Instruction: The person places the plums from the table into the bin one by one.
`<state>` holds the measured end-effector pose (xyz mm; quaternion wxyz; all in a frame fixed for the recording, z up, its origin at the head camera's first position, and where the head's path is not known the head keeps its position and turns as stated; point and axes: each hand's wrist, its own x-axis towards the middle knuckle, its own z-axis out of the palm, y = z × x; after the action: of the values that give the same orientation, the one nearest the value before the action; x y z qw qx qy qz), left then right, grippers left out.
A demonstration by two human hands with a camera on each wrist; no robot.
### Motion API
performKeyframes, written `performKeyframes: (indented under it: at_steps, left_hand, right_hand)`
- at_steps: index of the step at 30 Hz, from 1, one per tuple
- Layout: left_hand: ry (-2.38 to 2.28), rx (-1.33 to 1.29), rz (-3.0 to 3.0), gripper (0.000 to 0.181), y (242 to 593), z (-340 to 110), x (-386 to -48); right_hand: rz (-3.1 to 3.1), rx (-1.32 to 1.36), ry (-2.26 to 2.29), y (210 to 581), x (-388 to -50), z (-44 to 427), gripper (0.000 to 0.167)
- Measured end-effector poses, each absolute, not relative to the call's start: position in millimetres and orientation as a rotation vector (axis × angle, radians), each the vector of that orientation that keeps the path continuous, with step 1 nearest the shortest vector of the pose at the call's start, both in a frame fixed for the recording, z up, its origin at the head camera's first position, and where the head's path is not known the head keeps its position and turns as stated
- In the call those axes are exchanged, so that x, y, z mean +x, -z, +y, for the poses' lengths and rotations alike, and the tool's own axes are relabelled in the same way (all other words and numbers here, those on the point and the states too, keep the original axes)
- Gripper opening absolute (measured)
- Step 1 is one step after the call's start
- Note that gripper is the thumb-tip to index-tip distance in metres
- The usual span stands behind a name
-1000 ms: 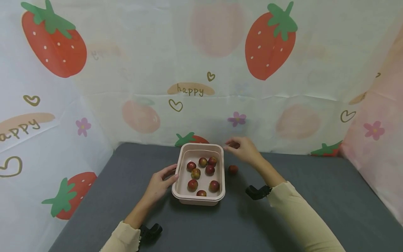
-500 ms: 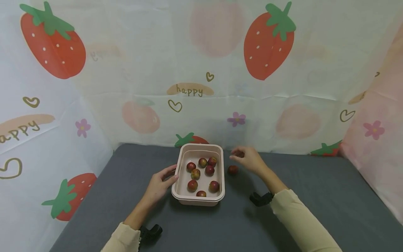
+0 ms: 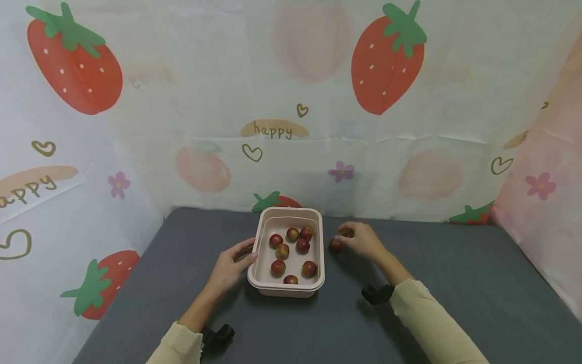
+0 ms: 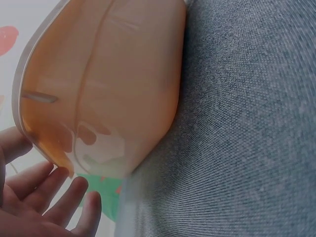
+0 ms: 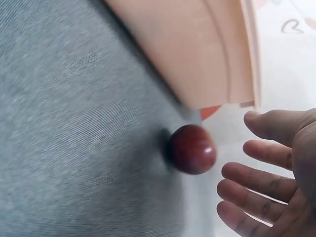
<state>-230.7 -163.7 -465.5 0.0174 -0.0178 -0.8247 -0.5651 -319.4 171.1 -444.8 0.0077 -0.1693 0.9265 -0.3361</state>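
Note:
A pale pink plastic box (image 3: 286, 292) stands on the dark grey tabletop with several red and yellowish plums (image 3: 282, 251) inside. On its left side my left hand (image 3: 229, 267) touches the rim with thumb and fingertips; in the left wrist view the fingers (image 4: 74, 197) lie fairly straight beside the wall. Right of the box sits a single dark red plum (image 3: 335, 246). My right hand (image 3: 361, 239) hovers over and just behind it. The right wrist view shows that plum (image 5: 192, 149) on the cloth, apart from the spread fingers (image 5: 252, 177) and thumb.
A grey cloth (image 3: 409, 303) covers the table. Behind it and at both sides hang white curtains (image 3: 282, 167) with printed strawberries, close to the box's far end. A black wrist camera mount (image 3: 377, 294) sticks out under the right sleeve, another (image 3: 218, 334) under the left.
My right hand has come away from the box's far right corner, moving right and down to the loose plum. The left hand and the box stay in place.

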Motion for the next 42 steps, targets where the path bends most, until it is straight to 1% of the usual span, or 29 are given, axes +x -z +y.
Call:
performKeyframes:
  at_steps: [6, 15, 29, 42]
  left_hand:
    - [1.756, -0.057, -2.558, 0.048, 466.1, -163.7, -230.9]
    - [1.738, -0.071, -2.564, 0.048, 466.6, -164.9, -231.3]
    - [1.741, -0.102, -2.553, 0.049, 468.1, -166.2, -232.7]
    - [1.743, -0.091, -2.562, 0.048, 467.2, -166.0, -233.3]
  right_hand:
    - [2.863, -0.475, 1.046, 457.1, -321.3, 172.2, 0.034]
    - [2.870, -0.470, 1.038, 466.8, -323.6, 168.9, 0.033]
    - [2.893, -0.456, 1.010, 471.2, -327.1, 166.1, 0.023]
    - [2.924, -0.444, 1.005, 473.0, -325.9, 164.5, 0.020]
